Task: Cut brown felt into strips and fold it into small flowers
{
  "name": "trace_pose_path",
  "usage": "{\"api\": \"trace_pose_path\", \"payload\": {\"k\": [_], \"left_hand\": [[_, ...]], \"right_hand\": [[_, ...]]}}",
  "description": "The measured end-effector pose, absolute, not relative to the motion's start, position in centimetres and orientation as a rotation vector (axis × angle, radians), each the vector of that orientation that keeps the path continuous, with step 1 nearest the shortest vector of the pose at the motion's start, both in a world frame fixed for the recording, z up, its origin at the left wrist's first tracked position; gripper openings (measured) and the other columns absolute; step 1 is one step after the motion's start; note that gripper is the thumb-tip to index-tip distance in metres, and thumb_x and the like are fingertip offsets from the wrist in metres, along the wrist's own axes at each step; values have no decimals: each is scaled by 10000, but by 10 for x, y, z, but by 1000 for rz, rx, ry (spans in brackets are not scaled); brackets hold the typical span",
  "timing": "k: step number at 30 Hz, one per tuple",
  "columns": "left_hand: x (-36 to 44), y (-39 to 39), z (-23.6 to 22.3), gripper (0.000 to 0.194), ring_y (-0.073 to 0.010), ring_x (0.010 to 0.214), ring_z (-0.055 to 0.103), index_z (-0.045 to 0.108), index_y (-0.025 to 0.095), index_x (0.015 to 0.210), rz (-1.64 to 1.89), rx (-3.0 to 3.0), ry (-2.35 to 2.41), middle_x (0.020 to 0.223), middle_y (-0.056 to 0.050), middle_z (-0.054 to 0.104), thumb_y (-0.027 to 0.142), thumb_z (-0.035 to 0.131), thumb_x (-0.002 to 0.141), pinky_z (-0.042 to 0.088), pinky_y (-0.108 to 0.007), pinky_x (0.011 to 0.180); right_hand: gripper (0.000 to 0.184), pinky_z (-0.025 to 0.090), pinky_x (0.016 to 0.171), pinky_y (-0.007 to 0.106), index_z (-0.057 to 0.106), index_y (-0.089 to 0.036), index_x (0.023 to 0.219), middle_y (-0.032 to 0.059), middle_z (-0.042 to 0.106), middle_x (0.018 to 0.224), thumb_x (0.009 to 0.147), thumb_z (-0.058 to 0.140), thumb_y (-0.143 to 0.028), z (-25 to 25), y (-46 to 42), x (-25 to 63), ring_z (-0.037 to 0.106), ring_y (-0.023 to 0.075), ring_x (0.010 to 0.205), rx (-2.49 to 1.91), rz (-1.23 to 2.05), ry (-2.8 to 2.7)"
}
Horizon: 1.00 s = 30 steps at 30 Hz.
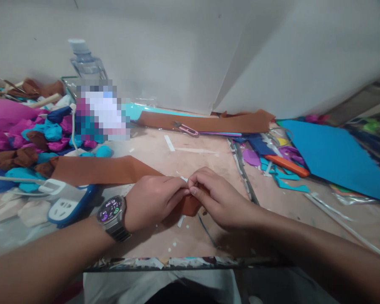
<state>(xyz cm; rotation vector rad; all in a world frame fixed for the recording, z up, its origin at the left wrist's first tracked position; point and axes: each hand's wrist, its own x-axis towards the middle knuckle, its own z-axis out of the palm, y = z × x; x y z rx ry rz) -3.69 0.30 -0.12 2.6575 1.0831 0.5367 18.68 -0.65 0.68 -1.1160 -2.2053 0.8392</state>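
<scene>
A long brown crepe paper strip [107,169] lies across the table from the left and ends between my hands. My left hand [153,202], with a wristwatch [111,211] on its wrist, is closed and pinches the strip's end. My right hand [217,196] is closed too, its fingertips meeting the left hand's on the same folded brown end [190,205]. Both hands rest low on the table near its front edge.
A pile of magenta, blue and brown crepe rolls [28,135] sits at the left by a water bottle [85,63]. A white-and-blue power strip [66,204] lies near my left wrist. Another brown strip [215,122], small snips [186,128], an orange cutter [286,165] and blue sheets [332,156] lie behind and right.
</scene>
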Motion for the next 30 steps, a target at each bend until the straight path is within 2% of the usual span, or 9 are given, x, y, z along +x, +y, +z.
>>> {"api": "trace_pose_path", "payload": {"k": [6, 14, 21, 30], "left_hand": [[-36, 6, 5, 368, -184, 731, 691, 730, 205, 1017, 427, 2513, 1124, 854, -28, 762, 412, 433, 1083, 432, -305, 668], [-33, 4, -3, 317, -188, 716, 684, 706, 213, 1042, 421, 2674, 1085, 842, -14, 753, 379, 440, 1091, 403, -303, 633], [-35, 9, 2, 282, -166, 720, 658, 704, 199, 976, 428, 2466, 1086, 835, -14, 742, 350, 486, 1073, 412, -284, 670], [-33, 8, 4, 283, -144, 675, 606, 705, 194, 899, 406, 2297, 1081, 757, 4, 701, 362, 536, 1052, 365, -267, 649]], "right_hand": [[68, 479, 903, 392, 640, -196, 944, 61, 669, 954, 981, 628, -140, 6, -5, 189, 581, 228, 990, -1062, 712, -2205], [128, 477, 950, 426, 602, -179, 929, 100, 644, 993, 989, 537, -87, 9, -6, 188, 530, 265, 1098, -1107, 780, -2290], [86, 487, 942, 410, 652, -199, 925, 74, 680, 975, 997, 615, -171, 4, -1, 191, 559, 243, 1063, -1035, 771, -2218], [88, 485, 959, 426, 620, -190, 942, 85, 681, 973, 957, 584, -111, 8, 0, 193, 543, 245, 1034, -844, 648, -2352]]}}
